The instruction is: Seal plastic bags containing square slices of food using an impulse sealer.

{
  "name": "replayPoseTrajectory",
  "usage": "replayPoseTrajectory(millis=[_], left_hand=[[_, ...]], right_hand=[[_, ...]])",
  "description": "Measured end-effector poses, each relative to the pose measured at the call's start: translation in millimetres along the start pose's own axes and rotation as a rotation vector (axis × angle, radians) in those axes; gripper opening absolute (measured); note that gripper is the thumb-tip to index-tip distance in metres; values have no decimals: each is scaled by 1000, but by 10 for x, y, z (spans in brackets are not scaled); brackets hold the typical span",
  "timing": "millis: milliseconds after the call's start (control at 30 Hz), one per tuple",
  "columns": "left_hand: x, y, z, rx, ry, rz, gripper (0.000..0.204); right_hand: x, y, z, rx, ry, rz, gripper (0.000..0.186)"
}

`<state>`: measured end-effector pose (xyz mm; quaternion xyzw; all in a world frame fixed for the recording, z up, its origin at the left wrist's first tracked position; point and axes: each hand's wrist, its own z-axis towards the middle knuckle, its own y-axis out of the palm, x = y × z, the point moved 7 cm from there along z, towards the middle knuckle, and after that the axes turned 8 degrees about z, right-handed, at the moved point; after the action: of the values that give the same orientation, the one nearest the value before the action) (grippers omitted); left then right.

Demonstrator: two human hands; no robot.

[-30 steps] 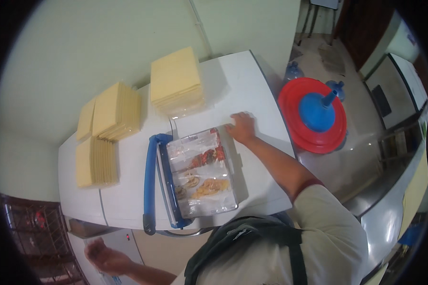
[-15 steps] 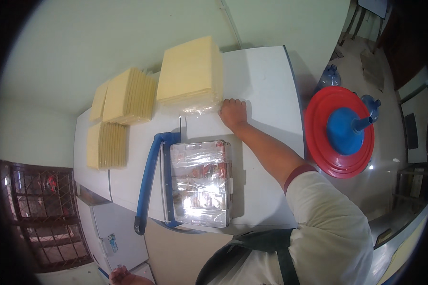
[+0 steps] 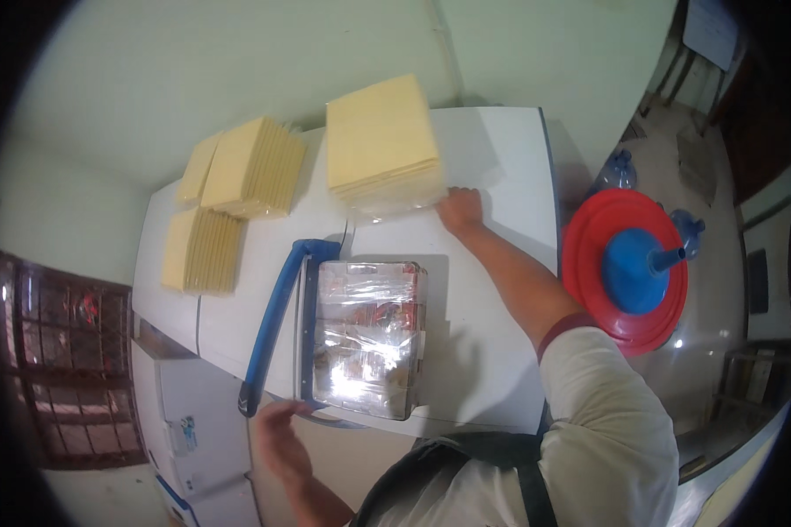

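My right hand (image 3: 461, 212) is closed at the lower right corner of a tall stack of pale yellow sheets (image 3: 382, 132) in clear plastic; its fingertips are partly hidden against the wrap. My left hand (image 3: 285, 443), a little blurred and with nothing in it, hangs off the table's near edge with fingers loosely stretched toward the foot of a blue-armed paper cutter (image 3: 277, 325). Against the cutter's right side lies a box-like block covered in shiny clear film (image 3: 369, 338). Both hands are apart from it.
More packs of yellow sheets (image 3: 242, 167) stand at the left of the white table (image 3: 492, 290). A red round lid with a blue funnel (image 3: 637, 268) is beside the table's right edge, with clear blue water bottles (image 3: 620, 171) behind. A white cabinet (image 3: 202, 413) stands at lower left.
My left hand has risen from the lower left to the table's near edge by the cutter. The tall yellow stack and my right hand have shifted slightly right. The view has turned a little.
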<state>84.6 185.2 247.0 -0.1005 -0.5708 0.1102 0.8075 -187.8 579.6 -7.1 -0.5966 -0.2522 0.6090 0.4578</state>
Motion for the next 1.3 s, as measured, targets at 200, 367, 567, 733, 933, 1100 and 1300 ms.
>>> replayPoseTrajectory(millis=[200,367,567,733,933,1100,1300], left_hand=[[-328,1074,177,-483,-422,-81,36],[-659,2174,-125,-690,-787,-506,35],[-1439,3197,-121,-487,-920,-418,59],[-2051,3280,142,-136,-814,-357,63],[-1821,3283,338,-249,-831,114,51],[-2218,3284,427,-263,-475,578,32],[-2260,3235,561,-304,-202,674,26]], right_hand=[[416,-218,-166,-5,-103,-163,27],[571,-437,-457,11,-189,-259,27],[891,-690,-839,-34,-200,-386,26],[828,-1059,-1072,162,-340,-204,33],[1243,-1197,-1386,150,-251,-190,47],[1181,-1266,-1539,176,-295,-164,45],[948,-1402,-1724,238,-308,-117,40]])
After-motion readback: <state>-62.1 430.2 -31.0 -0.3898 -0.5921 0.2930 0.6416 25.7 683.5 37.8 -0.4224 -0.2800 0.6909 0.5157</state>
